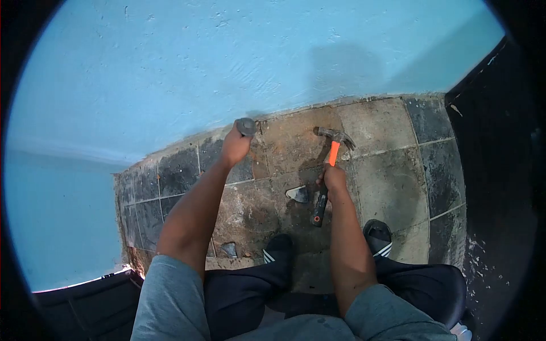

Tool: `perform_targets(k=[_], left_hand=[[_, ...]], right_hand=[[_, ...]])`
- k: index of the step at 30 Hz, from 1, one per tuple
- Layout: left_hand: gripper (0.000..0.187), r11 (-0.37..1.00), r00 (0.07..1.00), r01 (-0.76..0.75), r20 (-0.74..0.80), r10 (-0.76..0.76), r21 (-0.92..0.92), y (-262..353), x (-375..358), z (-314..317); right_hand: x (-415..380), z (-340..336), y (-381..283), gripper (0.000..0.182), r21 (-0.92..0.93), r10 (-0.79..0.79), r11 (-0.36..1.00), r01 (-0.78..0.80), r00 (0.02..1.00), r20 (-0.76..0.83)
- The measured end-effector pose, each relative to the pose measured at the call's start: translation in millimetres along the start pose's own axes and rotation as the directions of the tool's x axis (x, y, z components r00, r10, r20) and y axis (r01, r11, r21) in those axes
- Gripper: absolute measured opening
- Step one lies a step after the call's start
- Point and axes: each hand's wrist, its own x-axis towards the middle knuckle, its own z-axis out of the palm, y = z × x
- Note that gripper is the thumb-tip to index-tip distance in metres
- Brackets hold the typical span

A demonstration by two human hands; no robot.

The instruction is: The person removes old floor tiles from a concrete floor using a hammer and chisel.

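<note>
We grip a chisel [247,126] in our clenched left hand [234,146] at the blue wall's [187,68] foot, our right hand [334,179] grasping the hammer [331,152], handle pointing wallward, just right of it

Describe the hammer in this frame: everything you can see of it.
The hammer is a claw hammer with a grey metal head, an orange neck and a black grip. The right hand grasps it mid-handle, fingers wrapped around it. The head points toward the blue wall above the worn floor tiles; the grip's end points back toward the person.
</note>
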Motion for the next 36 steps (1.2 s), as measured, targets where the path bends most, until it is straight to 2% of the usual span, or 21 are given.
perform_targets(k=[2, 5, 8, 11, 14, 17, 20, 23, 28, 36], left_hand=[[0.047, 0.997, 0.997, -0.073, -0.003, 0.073, -0.014, 0.7, 16.8, 4.2], [0.051, 0.991, 0.994, 0.025, 0.108, -0.011, -0.130, 20.2, 35.1, 10.8], [0.055, 0.979, 0.963, 0.070, 0.270, -0.016, -0.192, -1.3, 55.6, 40.7], [0.052, 0.996, 0.962, 0.051, 0.271, -0.028, -0.076, 25.9, 43.8, 42.5], [0.047, 0.993, 0.941, 0.031, 0.338, 0.008, -0.112, 28.4, 50.3, 45.8], [0.048, 0.958, 0.893, 0.083, 0.447, 0.051, -0.275, 26.2, 52.9, 50.7], [0.037, 0.960, 0.916, 0.000, 0.385, 0.112, -0.279, 10.7, 56.7, 59.8], [0.034, 0.945, 0.943, -0.019, 0.309, 0.125, -0.325, 4.3, 61.6, 58.5], [0.031, 0.947, 0.974, 0.027, 0.223, 0.047, -0.322, 4.2, 60.3, 44.6], [0.031, 0.898, 0.985, 0.040, 0.171, 0.039, -0.438, 8.9, 58.5, 31.7]], right_hand=[[-1.4, -3.5, 1.5, 0.023, -0.010, 0.011, 1.000, -0.011, 1.000, -0.008], [-11.4, -5.7, -9.2, 0.024, -0.021, 0.005, 1.000, -0.005, 1.000, -0.015], [-9.1, -10.1, -7.6, 0.033, -0.025, -0.039, 0.999, 0.039, 0.999, -0.009], [1.8, -15.8, 4.4, 0.034, -0.043, -0.060, 0.997, 0.061, 0.998, 0.017], [-0.3, -18.3, 0.8, 0.035, -0.066, -0.037, 0.997, 0.040, 0.999, 0.038], [-1.4, -19.8, 0.1, 0.032, -0.034, 0.015, 0.999, -0.014, 0.999, 0.049], [-5.2, -13.3, -5.6, 0.025, 0.058, 0.044, 0.997, -0.046, 0.998, 0.035], [-2.8, -10.5, -6.7, 0.017, 0.138, 0.060, 0.988, -0.066, 0.997, 0.050], [5.1, -12.3, -2.4, 0.012, 0.167, 0.015, 0.985, -0.027, 0.997, 0.074], [-7.1, -12.2, -23.9, 0.020, 0.003, -0.050, 0.999, 0.050, 0.998, -0.047]])
